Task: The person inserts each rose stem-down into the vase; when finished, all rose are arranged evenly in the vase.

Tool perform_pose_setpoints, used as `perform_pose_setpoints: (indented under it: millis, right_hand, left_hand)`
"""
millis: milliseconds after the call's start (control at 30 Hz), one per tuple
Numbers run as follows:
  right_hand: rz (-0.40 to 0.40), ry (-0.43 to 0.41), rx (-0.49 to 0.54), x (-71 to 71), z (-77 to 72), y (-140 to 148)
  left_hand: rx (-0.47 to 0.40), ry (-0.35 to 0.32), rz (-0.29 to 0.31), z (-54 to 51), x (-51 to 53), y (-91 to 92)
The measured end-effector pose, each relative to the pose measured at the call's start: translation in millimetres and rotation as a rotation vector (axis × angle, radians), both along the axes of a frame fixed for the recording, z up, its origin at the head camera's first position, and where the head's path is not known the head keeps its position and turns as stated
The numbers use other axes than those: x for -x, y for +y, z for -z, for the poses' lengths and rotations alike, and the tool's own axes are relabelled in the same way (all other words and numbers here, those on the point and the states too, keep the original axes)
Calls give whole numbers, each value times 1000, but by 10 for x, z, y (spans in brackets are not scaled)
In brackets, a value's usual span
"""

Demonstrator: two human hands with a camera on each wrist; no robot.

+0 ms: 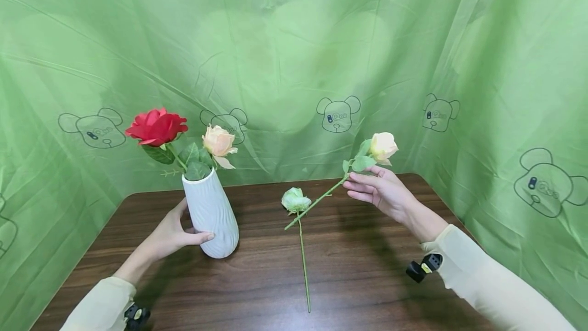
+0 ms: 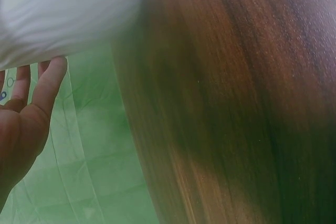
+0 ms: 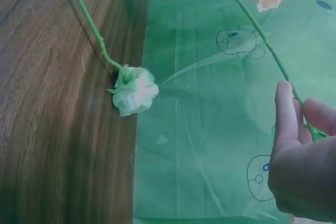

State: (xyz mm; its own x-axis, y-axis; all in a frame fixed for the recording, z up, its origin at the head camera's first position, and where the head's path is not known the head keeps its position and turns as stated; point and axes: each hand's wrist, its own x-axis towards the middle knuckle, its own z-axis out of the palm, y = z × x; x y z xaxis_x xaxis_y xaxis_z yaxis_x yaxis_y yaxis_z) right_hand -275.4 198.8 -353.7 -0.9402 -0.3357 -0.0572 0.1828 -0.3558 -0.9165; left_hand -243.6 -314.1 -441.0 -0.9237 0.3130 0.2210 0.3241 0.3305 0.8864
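Observation:
In the head view my left hand [image 1: 176, 234] grips a white ribbed vase [image 1: 213, 216] from its left side, thumb across the front. The vase holds a red rose [image 1: 157, 126] and a peach rose [image 1: 219, 142], their lower stems hidden inside it. My right hand [image 1: 381, 190] pinches the stem of a pale cream rose [image 1: 384, 147] just below its leaves, the stem slanting down to the left. A pale green rose [image 1: 296, 201] lies on the table, its stem toward the front edge. The right wrist view shows the pinched stem [image 3: 262, 38] between thumb and fingers.
The brown wooden table [image 1: 257, 290] carries the vase and the green rose. A green curtain [image 1: 285, 65] printed with bear heads surrounds the back and both sides. Black wrist devices [image 1: 424, 267] sit at the sleeves.

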Motion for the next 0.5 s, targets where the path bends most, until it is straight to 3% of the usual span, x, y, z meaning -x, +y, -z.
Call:
perform_pose_setpoints:
  millis: [267, 500]
  right_hand:
    - [-45, 22, 19, -65, -113, -5]
    - [-83, 81, 9, -144, -324, -63]
  left_hand:
    - [-2, -4, 1, -6, -6, -2]
    - [-7, -10, 6, -1, 4, -6]
